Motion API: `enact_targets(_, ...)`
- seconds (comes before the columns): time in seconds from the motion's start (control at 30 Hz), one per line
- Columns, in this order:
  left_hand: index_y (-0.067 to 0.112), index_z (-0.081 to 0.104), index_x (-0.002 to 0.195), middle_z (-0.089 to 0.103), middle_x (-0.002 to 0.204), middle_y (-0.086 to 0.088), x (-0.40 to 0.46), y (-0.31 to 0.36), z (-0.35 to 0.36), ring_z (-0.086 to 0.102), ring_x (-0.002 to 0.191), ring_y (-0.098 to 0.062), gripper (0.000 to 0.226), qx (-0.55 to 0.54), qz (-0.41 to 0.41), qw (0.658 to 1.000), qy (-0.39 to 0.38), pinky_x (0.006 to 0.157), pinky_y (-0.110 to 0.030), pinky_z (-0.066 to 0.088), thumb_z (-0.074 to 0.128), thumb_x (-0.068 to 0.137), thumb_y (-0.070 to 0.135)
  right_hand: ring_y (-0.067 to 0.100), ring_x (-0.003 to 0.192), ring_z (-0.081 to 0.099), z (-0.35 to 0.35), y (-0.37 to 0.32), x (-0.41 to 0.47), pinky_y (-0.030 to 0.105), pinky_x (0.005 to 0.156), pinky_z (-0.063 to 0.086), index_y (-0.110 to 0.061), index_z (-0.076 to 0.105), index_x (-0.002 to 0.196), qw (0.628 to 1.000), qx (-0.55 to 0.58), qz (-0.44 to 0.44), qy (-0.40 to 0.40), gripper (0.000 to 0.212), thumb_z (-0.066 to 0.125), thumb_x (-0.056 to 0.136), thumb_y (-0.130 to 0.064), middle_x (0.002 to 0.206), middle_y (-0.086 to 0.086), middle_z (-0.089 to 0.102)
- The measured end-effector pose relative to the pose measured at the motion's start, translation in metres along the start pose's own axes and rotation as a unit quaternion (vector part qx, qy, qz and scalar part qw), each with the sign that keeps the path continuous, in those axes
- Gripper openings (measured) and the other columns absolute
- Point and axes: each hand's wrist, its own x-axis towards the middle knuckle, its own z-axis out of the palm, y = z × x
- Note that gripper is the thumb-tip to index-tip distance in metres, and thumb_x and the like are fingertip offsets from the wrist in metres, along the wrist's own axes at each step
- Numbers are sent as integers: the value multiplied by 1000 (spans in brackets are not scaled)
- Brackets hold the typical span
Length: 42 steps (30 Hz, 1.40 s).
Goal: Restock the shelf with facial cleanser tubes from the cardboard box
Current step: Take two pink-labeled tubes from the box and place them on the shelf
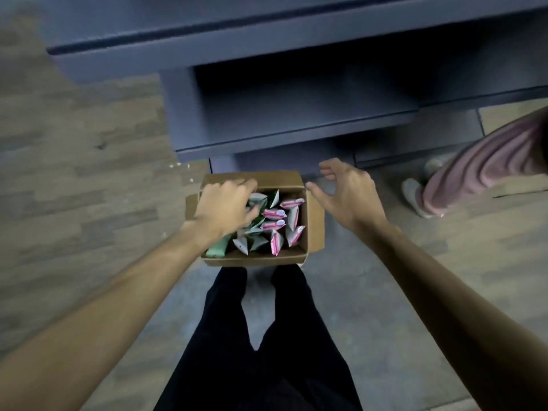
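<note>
Tubes [274, 225] fill the box [314, 229] on the floor below the shelf [296, 120]. Left hand [224, 204] reaches among them, grip unclear; right hand [345, 192] hovers spread beside the box.

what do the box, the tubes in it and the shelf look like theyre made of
Box: plain brown cardboard, matte, with folded flaps. Tubes: probably soft plastic, slightly glossy, with flat crimped ends, pink-and-white or green. Shelf: smooth blue-grey boards, matte, perhaps painted metal or laminate; too blurred to tell.
</note>
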Motion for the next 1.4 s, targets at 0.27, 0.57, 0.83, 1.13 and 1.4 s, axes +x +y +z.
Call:
enact_targets(0.27,21,57,107,67,107,2,25,2,81,64,98,-27,30,-14,22,998,-56,72,-34,48,57,85,42,22,98,68,81,28,-2,36,81,55,-20,61,117,996,4,52,-65,42,66,85,-46,106,0,72)
enact_targets(0.57,19,61,115,60,114,-2,44,13,164,64,98,-26,42,61,33,994,-79,69,-34,46,60,86,50,24,94,68,141,70,-4,40,78,55,-18,60,111,987,13,109,-116,29,64,86,-31,96,-2,72)
enact_targets(0.83,22,62,106,65,106,2,51,14,181,67,92,-25,17,71,37,989,-125,63,-30,34,57,92,30,33,92,65,156,81,11,36,76,52,-21,56,113,977,-34,96,-190,25,57,88,-25,100,7,69)
enact_targets(1.13,20,60,103,68,102,-2,58,23,193,66,93,-27,15,87,20,983,-159,66,-31,32,50,93,15,39,88,62,166,85,18,34,65,39,-20,52,121,973,-77,64,-208,29,44,93,-14,101,11,65)
enact_targets(1.4,20,62,99,69,97,-2,53,6,186,65,87,-31,9,59,48,988,-134,65,-32,33,54,95,19,41,85,62,177,87,12,39,68,46,-26,41,132,979,-64,59,-182,45,43,91,-7,102,10,63)
